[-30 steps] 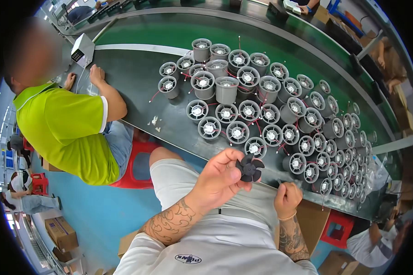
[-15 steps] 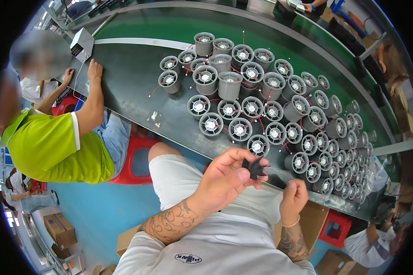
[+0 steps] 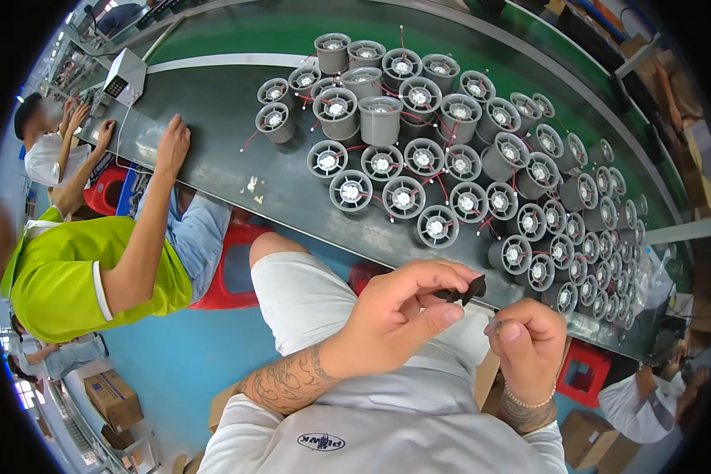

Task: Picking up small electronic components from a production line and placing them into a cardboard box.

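Observation:
My left hand (image 3: pixel 399 316) pinches a small black plastic fan blade piece (image 3: pixel 464 291) between thumb and fingers, held over my lap below the table edge. Just to its right, my right hand (image 3: pixel 529 340) is curled, with something tiny and pale pinched at its thumb tip; I cannot tell what it is. In front of both hands, several grey cylindrical fan housings (image 3: pixel 403 197) with white hubs and red wires stand in rows on the dark worktable (image 3: pixel 213 118).
A person in a green shirt (image 3: pixel 63 276) sits to my left, a hand (image 3: pixel 174 142) resting on the table. A white scale-like device (image 3: pixel 122 79) stands at the far left end. Red stools (image 3: pixel 229 268) and cardboard boxes (image 3: pixel 110 399) are on the blue floor.
My left hand has drawn the black piece lower and closer to my body. My right hand has risen beside it. The person in green has leaned back and shifted left.

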`<state>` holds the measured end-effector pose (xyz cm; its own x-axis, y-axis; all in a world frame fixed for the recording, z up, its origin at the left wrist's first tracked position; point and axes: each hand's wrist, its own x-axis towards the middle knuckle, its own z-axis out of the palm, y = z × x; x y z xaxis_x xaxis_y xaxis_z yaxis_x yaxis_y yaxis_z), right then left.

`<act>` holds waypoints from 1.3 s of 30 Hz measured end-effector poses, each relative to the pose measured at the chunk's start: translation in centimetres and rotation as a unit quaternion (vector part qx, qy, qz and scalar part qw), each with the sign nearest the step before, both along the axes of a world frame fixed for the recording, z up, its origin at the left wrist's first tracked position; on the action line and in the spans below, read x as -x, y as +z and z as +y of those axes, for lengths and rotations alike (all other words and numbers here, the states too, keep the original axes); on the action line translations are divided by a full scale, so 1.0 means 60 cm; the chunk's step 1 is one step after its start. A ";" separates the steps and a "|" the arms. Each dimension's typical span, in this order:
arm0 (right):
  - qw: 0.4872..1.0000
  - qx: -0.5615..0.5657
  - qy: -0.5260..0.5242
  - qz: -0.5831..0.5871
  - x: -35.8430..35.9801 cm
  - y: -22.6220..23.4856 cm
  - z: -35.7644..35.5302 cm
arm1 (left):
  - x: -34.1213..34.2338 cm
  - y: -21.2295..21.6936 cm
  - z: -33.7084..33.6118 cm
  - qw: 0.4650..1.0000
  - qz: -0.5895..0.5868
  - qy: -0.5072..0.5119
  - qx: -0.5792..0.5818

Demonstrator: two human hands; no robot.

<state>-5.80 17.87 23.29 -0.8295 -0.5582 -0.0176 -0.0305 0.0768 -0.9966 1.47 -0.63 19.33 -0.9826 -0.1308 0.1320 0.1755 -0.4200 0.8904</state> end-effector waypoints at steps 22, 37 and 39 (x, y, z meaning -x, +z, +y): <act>0.988 -0.086 0.109 0.061 0.020 0.043 0.006 | 0.002 0.032 -0.011 0.922 0.169 0.119 0.328; 0.989 -0.082 0.089 0.087 0.011 0.040 0.003 | -0.003 0.030 -0.017 0.905 0.192 0.124 0.360; 0.988 -0.093 0.094 0.082 0.011 0.044 0.004 | -0.005 0.031 -0.017 0.901 0.190 0.130 0.367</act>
<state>-6.43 18.13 25.91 -0.7118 -0.7024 -0.0077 -0.2214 0.2348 -0.9465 1.78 -1.63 21.22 -0.7974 -0.0910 0.5965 0.5331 0.3571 0.7670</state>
